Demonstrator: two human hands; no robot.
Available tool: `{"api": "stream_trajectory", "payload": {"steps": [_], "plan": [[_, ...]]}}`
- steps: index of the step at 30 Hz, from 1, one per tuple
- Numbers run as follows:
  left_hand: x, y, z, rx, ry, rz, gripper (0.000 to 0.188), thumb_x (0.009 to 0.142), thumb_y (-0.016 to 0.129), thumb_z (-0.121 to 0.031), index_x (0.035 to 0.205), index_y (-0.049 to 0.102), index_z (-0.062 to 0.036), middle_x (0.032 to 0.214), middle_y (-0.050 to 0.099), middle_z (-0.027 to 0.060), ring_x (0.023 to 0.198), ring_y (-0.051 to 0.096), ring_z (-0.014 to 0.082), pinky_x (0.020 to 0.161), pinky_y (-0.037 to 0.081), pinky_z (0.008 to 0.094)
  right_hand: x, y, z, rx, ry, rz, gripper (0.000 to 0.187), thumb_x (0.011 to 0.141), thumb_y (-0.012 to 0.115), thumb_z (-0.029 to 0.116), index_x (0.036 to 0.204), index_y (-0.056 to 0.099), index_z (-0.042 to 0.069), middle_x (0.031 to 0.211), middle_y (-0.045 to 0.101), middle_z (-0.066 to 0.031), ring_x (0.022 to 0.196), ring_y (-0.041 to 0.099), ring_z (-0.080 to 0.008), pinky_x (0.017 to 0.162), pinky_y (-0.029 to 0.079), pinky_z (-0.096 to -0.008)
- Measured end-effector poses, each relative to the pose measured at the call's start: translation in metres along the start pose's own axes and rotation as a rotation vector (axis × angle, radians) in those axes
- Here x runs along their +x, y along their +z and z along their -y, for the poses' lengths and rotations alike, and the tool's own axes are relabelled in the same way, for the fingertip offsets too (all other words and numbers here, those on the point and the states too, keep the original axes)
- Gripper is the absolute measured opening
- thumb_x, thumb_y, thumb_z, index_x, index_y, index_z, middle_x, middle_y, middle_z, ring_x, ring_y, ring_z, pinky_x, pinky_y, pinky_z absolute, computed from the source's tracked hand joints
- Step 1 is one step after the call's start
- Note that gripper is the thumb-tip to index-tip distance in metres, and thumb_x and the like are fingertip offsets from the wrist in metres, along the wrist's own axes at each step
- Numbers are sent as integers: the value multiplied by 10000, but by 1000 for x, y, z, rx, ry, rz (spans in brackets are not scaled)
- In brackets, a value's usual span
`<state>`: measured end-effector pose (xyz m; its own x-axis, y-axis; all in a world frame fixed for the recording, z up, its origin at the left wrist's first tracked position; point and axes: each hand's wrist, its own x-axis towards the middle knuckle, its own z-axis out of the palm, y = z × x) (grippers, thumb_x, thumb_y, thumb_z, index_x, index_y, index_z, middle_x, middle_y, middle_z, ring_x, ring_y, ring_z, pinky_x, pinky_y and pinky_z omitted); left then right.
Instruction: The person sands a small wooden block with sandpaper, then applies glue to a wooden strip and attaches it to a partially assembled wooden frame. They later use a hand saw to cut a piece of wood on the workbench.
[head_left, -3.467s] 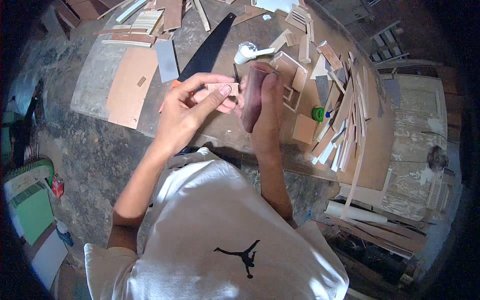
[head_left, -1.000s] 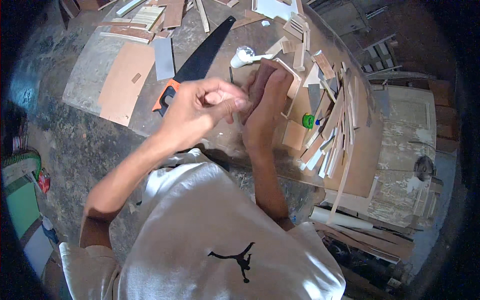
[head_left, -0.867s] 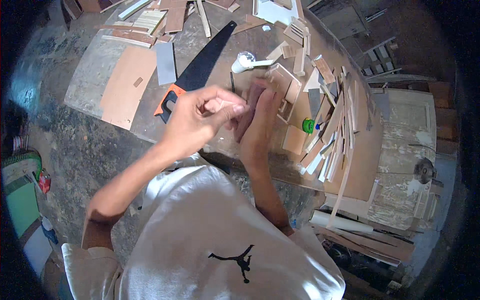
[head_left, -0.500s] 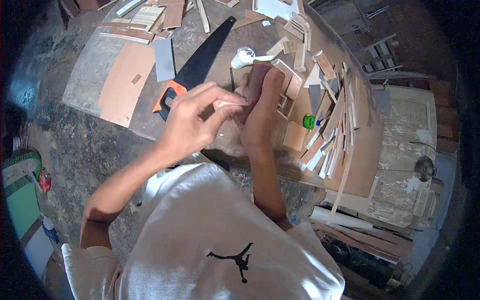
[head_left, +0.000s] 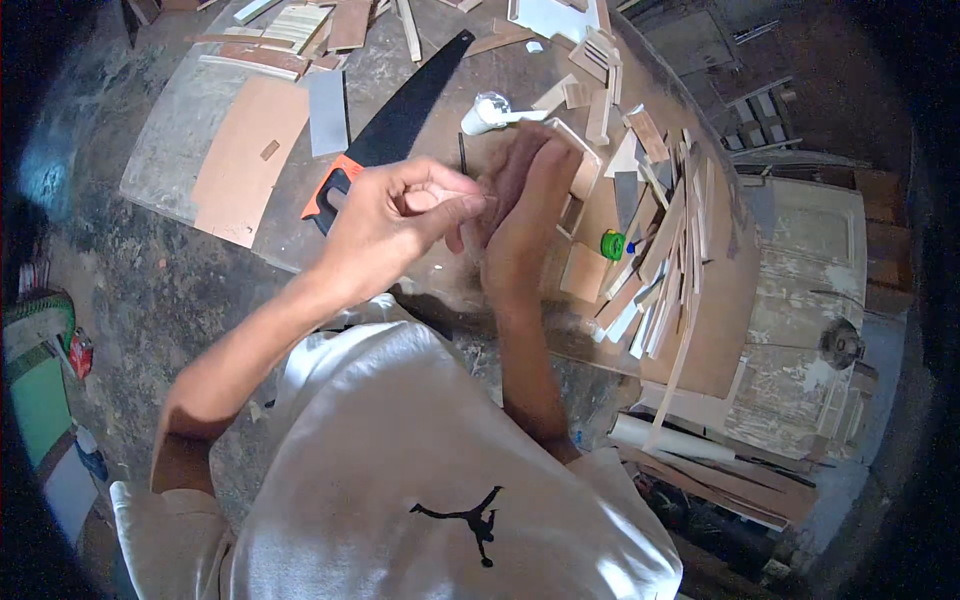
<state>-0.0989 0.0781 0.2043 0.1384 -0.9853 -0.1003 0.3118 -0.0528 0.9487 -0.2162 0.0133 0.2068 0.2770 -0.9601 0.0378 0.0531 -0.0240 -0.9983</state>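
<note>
My left hand (head_left: 385, 230) is closed in a pinch on a small pale strip (head_left: 453, 188), apparently wood, mostly covered by the fingers. Close to its right, my right hand (head_left: 530, 225) is wrapped around a reddish-brown folded sheet (head_left: 517, 165) that looks like sandpaper. Motion smears that hand and the sheet. The strip's tip meets the sheet's edge. Both hands are above the worktable. Behind the left hand lies a handsaw (head_left: 410, 105) with a black blade and an orange handle.
A white cup (head_left: 485, 115) with a white stick stands beyond my hands. A small wooden frame (head_left: 578, 185), a green cap (head_left: 612, 244) and several wood strips (head_left: 672, 250) lie to the right. A brown board (head_left: 250, 150) and a grey piece (head_left: 328, 113) are left. Wood scraps (head_left: 300, 30) lie at the far edge.
My left hand has shifted slightly left and turned a little, still pinching the strip. My right hand and the brown sheet have tilted to the right and become blurred.
</note>
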Motion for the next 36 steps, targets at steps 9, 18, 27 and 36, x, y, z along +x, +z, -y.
{"api": "stream_trajectory", "payload": {"steps": [9,18,27,36], "plan": [[2,-4,-8,41,18,18,115,927,655,-69,984,663,31,845,698,70,701,612,103,667,478,237,7,4,4,-2,-40,-5,398,1065,335,440,1183,461,83,898,457,2,758,440,-76,619,392,-223],[8,-7,-14,-6,35,-1,101,923,657,-72,972,668,16,848,687,55,688,618,102,646,487,247,5,8,3,-13,29,-23,412,1044,325,520,1161,465,151,893,493,-2,701,497,-82,520,409,-226],[16,-10,-14,49,13,14,105,936,644,-66,979,668,27,850,696,56,722,618,96,659,492,238,-1,13,11,13,97,-63,362,1072,318,408,1150,460,84,867,421,5,717,383,-75,595,349,-227],[23,-6,-13,-25,47,-48,113,909,631,-51,984,679,19,791,693,50,678,626,88,643,483,242,-7,18,19,97,165,-87,367,1067,336,437,1155,456,101,884,437,1,711,421,-65,586,365,-206]]}}
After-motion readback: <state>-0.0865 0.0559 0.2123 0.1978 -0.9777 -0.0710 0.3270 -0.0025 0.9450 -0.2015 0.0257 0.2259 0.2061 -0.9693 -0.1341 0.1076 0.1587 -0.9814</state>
